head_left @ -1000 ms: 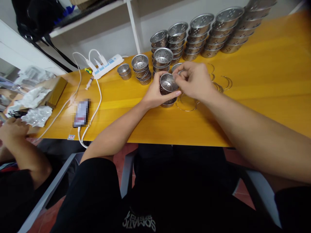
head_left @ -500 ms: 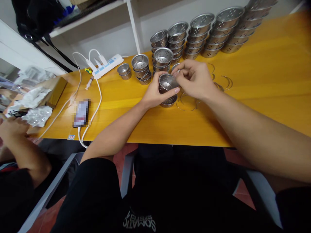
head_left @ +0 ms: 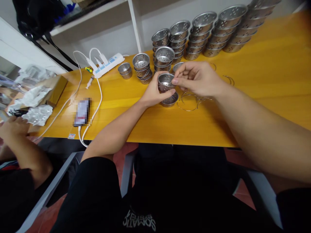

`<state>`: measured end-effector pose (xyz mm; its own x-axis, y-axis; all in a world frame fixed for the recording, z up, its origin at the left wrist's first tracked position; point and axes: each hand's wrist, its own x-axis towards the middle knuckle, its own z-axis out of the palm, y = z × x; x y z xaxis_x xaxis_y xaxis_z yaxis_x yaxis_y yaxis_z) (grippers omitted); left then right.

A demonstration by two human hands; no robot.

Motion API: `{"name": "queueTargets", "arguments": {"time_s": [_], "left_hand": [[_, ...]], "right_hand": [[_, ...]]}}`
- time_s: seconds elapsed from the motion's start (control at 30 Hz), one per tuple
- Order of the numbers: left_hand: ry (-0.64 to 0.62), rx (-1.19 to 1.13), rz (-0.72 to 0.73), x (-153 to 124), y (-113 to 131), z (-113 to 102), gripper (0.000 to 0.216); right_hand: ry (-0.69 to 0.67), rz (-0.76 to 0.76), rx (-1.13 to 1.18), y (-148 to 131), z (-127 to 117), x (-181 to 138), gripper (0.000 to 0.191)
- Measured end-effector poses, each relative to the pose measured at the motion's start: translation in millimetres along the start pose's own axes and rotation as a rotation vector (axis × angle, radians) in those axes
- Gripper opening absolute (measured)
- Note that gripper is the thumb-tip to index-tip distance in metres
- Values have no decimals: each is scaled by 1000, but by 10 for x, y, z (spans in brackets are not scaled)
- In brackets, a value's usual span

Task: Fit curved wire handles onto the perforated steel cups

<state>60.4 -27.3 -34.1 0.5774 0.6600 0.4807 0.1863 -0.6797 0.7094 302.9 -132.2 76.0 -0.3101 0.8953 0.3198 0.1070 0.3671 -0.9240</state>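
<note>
My left hand (head_left: 151,93) is closed round a small perforated metal cup (head_left: 165,80), its mouth tipped up toward me. Thumb and fingers of my right hand (head_left: 199,78) are pinched together at the cup's right rim; what lies between the fingertips is too small to make out. Just below the held cup, another perforated cup (head_left: 170,101) stands on the table, partly covered by my left thumb. Several thin curved wire handles (head_left: 188,110) lie loose beneath and beside my right hand.
Stacks of perforated cups (head_left: 202,24) line the back of the yellow table (head_left: 116,113), with shorter stacks (head_left: 141,64) nearer the left. A power strip (head_left: 109,64), white cables and a phone (head_left: 82,112) lie left. Another person's arm (head_left: 26,152) is at far left.
My right hand has shifted slightly and its wrist has turned at the cup's rim. The held cup has tilted a little; my left hand keeps its grip.
</note>
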Motion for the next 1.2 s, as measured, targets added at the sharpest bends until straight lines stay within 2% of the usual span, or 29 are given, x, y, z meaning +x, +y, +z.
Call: {"name": "queueTargets", "arguments": {"time_s": [0.23, 0.47, 0.7, 0.8, 0.93, 1.03, 1.2], "left_hand": [[-24, 8, 40, -8, -32, -15, 89], [11, -2, -42, -10, 88, -14, 83], [4, 21, -31, -16, 120, -37, 86], [14, 12, -42, -7, 90, -18, 87], [3, 19, -26, 8, 94, -19, 96], [-1, 44, -15, 10, 67, -51, 104], [41, 80, 38, 7, -98, -78, 110]], "right_hand": [[-34, 17, -9, 10, -40, -10, 72], [-46, 35, -20, 25, -41, 1, 72], [-66, 23, -6, 17, -56, 1, 68], [-25, 10, -40, 39, -47, -13, 66], [128, -68, -141, 117, -17, -28, 71], [177, -132, -262, 159, -18, -35, 62], [106, -177, -354, 175, -58, -31, 35]]}}
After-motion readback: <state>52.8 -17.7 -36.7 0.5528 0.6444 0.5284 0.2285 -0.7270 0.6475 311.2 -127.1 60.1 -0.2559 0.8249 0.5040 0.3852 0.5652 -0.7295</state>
